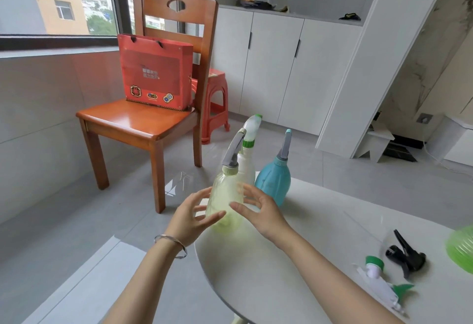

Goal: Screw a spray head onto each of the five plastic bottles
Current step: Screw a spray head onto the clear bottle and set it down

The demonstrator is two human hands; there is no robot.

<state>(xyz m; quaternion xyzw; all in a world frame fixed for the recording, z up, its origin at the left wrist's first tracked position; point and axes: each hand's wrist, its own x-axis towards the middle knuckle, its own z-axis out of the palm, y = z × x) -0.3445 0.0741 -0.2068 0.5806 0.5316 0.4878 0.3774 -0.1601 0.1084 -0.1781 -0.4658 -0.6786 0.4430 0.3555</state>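
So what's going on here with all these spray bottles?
A person is fitting spray heads onto bottles at a white table. The left hand and right hand are open on either side of a yellow bottle that wears a grey head. Behind it, a white bottle and a blue bottle carry heads too. A black head and a green head lie loose beside a green bottle.

The yellow bottle, capped with a grey spray head, stood upright. The left hand and right hand flanked it, fingers spread. A white bottle and a blue bottle stood just behind it.
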